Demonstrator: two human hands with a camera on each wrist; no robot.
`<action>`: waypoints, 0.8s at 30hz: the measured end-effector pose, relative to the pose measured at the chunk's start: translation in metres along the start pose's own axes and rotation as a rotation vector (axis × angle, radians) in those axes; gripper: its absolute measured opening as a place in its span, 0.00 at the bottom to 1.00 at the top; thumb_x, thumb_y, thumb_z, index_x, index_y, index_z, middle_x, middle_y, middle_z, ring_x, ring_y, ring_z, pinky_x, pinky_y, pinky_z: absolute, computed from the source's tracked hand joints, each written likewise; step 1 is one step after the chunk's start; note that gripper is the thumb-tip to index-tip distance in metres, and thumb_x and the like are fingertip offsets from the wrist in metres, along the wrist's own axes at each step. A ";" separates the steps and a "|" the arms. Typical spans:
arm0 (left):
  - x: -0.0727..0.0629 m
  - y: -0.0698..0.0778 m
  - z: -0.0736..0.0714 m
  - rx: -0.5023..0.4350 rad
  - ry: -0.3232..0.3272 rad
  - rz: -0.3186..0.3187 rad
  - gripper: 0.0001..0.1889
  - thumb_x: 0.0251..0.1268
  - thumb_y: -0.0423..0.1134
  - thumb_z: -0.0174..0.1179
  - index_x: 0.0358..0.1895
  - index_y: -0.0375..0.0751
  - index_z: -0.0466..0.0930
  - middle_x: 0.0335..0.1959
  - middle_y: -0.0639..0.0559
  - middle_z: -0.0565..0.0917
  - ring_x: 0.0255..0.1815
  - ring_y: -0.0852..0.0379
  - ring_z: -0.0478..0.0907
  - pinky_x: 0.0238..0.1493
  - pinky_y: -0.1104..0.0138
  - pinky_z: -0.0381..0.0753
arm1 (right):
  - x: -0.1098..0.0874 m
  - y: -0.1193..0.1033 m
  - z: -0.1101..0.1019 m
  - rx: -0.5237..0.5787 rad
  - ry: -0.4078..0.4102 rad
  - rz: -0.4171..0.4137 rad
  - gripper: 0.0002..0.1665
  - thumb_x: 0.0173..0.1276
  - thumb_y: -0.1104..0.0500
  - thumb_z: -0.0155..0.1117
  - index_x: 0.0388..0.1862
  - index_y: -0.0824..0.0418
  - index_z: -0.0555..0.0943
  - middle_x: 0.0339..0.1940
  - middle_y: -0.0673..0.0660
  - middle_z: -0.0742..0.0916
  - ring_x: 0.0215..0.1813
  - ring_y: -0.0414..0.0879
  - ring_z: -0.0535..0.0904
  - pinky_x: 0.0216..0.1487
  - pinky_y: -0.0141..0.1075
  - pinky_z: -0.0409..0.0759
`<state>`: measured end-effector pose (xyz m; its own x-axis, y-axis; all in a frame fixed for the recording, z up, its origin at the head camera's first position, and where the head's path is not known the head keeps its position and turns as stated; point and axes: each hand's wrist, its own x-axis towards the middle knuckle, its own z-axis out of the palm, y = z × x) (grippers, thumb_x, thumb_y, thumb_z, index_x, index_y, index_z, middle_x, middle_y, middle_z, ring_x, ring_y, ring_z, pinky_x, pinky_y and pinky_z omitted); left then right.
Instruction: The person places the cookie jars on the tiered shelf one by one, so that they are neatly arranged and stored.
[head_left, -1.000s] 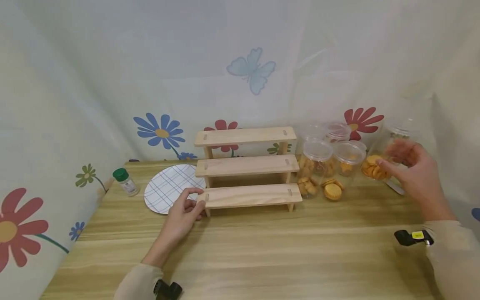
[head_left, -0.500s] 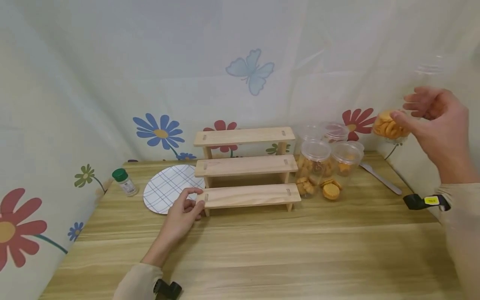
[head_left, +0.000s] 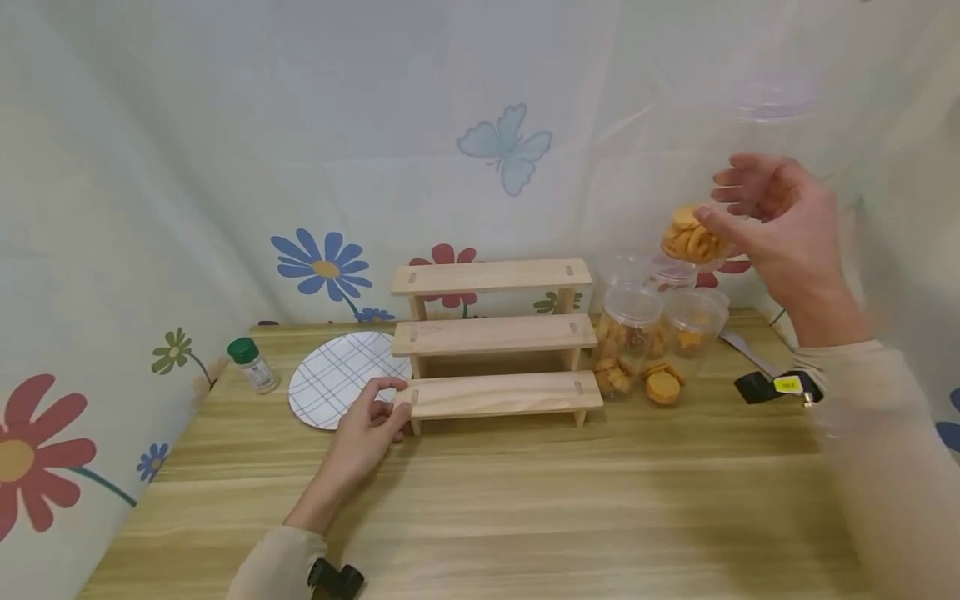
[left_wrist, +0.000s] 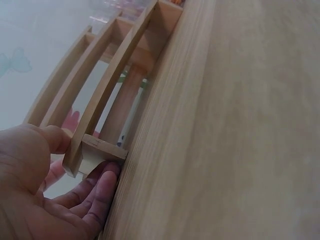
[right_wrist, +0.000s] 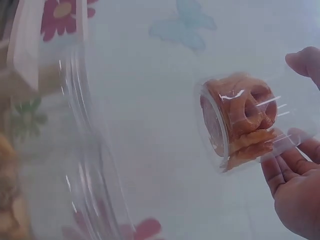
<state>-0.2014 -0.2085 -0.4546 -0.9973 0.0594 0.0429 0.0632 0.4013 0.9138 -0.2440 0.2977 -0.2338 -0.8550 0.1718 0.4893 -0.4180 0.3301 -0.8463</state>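
My left hand [head_left: 372,418] grips the left end of the lowest step of a three-tier wooden stand [head_left: 502,396]; in the left wrist view its thumb [left_wrist: 55,139] lies on the board and the fingers reach beneath, by the leg. Up in the air at the right, my right hand [head_left: 783,217] holds a clear plastic jar [right_wrist: 240,120] with ring-shaped cookies [head_left: 693,237] in its bottom. The jar is slightly tilted, its lid end up. Below it, several similar clear jars of cookies [head_left: 630,333] stand on the table beside the stand's right end.
A round white checked plate [head_left: 330,383] lies left of the stand, partly behind it. Farther left stands a small green-capped shaker bottle [head_left: 253,367]. A knife [head_left: 750,354] lies right of the jars, partly hidden by the right wrist. A floral curtain [head_left: 360,125] hangs behind the table.
My right hand has lifted the jar of cookies off the table at the right, then carried it leftward to above the other jars. My left hand stays on the stand.
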 end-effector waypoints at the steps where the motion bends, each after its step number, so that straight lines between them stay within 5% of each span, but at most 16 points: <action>1: 0.000 0.000 0.000 0.002 0.001 -0.002 0.18 0.86 0.43 0.64 0.71 0.49 0.76 0.42 0.39 0.88 0.40 0.49 0.89 0.44 0.64 0.90 | 0.000 0.000 0.007 -0.010 -0.015 -0.009 0.35 0.71 0.58 0.84 0.74 0.49 0.82 0.60 0.46 0.89 0.56 0.42 0.85 0.42 0.25 0.87; 6: -0.001 -0.003 -0.001 0.001 -0.005 -0.004 0.19 0.86 0.43 0.64 0.72 0.48 0.75 0.42 0.39 0.88 0.42 0.49 0.90 0.45 0.64 0.91 | -0.002 0.002 0.048 0.002 -0.087 -0.069 0.35 0.72 0.57 0.83 0.75 0.50 0.80 0.63 0.48 0.89 0.61 0.46 0.84 0.60 0.25 0.82; 24: -0.003 -0.001 -0.002 -0.001 0.001 0.004 0.19 0.86 0.43 0.65 0.72 0.48 0.75 0.43 0.39 0.89 0.42 0.49 0.90 0.45 0.64 0.91 | 0.006 -0.008 0.180 0.237 -0.317 -0.084 0.39 0.71 0.57 0.84 0.76 0.58 0.78 0.67 0.59 0.87 0.71 0.62 0.81 0.75 0.46 0.79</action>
<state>-0.1983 -0.2108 -0.4549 -0.9971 0.0597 0.0470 0.0671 0.4003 0.9139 -0.3011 0.1292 -0.2618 -0.8515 -0.1534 0.5015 -0.5184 0.1015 -0.8491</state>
